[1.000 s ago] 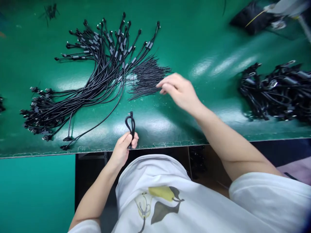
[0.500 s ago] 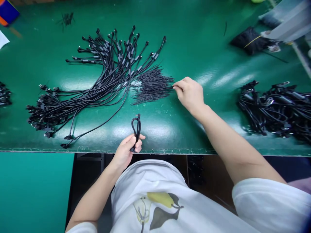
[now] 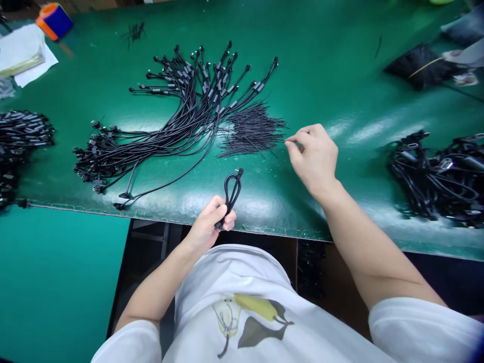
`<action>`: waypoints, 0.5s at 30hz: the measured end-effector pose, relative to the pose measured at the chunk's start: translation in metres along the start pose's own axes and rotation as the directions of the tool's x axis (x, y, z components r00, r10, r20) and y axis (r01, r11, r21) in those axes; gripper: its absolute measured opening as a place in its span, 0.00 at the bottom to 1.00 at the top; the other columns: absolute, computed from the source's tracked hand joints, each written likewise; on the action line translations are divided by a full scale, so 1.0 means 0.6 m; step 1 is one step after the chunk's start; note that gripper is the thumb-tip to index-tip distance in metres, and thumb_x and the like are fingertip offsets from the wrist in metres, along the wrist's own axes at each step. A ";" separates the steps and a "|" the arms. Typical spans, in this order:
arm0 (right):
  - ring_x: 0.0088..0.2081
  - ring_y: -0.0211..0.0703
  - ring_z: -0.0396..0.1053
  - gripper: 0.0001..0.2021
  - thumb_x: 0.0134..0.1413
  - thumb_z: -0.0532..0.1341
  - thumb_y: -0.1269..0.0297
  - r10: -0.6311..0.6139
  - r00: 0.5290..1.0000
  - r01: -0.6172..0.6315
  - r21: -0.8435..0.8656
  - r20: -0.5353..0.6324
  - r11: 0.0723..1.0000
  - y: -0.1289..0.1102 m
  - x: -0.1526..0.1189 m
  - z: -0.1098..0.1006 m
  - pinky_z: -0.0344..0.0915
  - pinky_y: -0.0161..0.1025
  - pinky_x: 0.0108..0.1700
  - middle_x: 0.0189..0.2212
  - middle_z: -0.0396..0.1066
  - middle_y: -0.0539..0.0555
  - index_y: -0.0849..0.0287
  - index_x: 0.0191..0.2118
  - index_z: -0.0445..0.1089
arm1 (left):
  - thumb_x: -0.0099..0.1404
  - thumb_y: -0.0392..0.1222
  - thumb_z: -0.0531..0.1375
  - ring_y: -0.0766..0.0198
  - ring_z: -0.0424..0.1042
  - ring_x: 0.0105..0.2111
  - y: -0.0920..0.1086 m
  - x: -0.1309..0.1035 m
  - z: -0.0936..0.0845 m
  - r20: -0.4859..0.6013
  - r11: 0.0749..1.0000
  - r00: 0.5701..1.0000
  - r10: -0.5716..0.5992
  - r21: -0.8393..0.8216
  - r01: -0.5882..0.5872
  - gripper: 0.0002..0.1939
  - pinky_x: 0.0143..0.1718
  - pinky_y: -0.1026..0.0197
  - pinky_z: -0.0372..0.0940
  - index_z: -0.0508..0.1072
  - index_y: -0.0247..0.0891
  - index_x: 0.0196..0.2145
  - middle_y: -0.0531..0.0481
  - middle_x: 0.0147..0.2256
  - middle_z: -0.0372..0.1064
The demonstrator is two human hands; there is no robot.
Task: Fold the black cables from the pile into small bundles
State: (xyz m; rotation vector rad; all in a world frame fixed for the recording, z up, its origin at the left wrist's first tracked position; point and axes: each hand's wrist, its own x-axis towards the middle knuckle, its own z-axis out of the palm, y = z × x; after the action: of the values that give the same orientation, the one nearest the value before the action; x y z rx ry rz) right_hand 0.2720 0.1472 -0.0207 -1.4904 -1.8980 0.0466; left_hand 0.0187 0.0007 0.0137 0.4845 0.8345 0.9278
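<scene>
My left hand (image 3: 215, 218) is closed around a folded black cable (image 3: 232, 190), near the table's front edge. The cable's loop and angled plug stick up above my fingers; its lower end is partly hidden in the hand. At the right edge of a pile of thin black twist ties (image 3: 254, 130), my right hand (image 3: 313, 159) pinches the end of a tie between thumb and forefinger. Left of the pile lies a big bundle of black cables (image 3: 162, 128), its plugs fanned out at both ends.
Coiled black cables (image 3: 440, 174) lie at the right, with a black bag (image 3: 414, 65) behind them. More cables (image 3: 24, 136) are heaped at the left edge. White papers (image 3: 28, 53) and a blue-and-orange object (image 3: 55, 22) sit at the far left of the green table (image 3: 321, 60).
The view has swung left, so the table's things appear further right. My right hand has drawn slightly off the tie pile, still pinching. My left hand keeps hold of the folded cable.
</scene>
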 end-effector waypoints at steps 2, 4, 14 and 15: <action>0.34 0.49 0.68 0.10 0.62 0.58 0.59 0.001 0.997 -0.012 0.133 0.079 0.991 -0.041 -0.024 -0.013 0.64 0.46 0.38 0.34 0.71 0.58 0.56 0.34 0.74 | 0.58 0.52 0.67 0.73 0.55 0.21 -0.004 -0.001 0.001 -0.005 1.000 1.000 0.005 -0.017 -0.005 0.21 0.27 0.66 0.49 0.59 0.38 0.33 0.58 0.22 0.58; 0.31 0.44 0.67 0.09 0.62 0.59 0.61 -0.041 0.971 -0.034 0.306 0.236 0.951 -0.092 -0.059 -0.025 0.64 0.41 0.34 0.29 0.71 0.54 0.56 0.34 0.74 | 0.60 0.52 0.66 0.72 0.55 0.21 -0.009 0.002 0.001 0.005 1.000 1.000 0.012 -0.024 -0.012 0.20 0.27 0.66 0.49 0.64 0.38 0.41 0.58 0.23 0.58; 0.44 0.44 0.72 0.14 0.67 0.51 0.72 -0.693 0.672 0.693 0.109 0.259 0.713 -0.187 -0.120 -0.030 0.67 0.42 0.44 0.44 0.75 0.57 0.58 0.42 0.75 | 0.69 0.45 0.53 0.67 0.59 0.27 -0.031 0.014 -0.024 -0.086 0.725 0.933 0.349 0.656 -0.210 0.13 0.34 0.62 0.56 0.74 0.35 0.38 0.54 0.24 0.61; 0.50 0.45 0.70 0.15 0.66 0.51 0.73 -0.758 0.594 0.759 0.125 0.269 0.639 -0.189 -0.112 -0.029 0.67 0.44 0.49 0.50 0.74 0.57 0.58 0.45 0.74 | 0.69 0.44 0.53 0.66 0.60 0.26 -0.032 0.015 -0.027 -0.096 0.669 0.925 0.368 0.718 -0.192 0.13 0.33 0.62 0.55 0.74 0.35 0.36 0.54 0.23 0.61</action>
State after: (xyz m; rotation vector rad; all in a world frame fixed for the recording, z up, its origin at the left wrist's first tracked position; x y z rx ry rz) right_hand 0.1924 0.0449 0.0078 -0.5566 -2.6486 -0.1375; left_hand 0.0185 -0.0019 -0.0128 1.2211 1.3681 0.9409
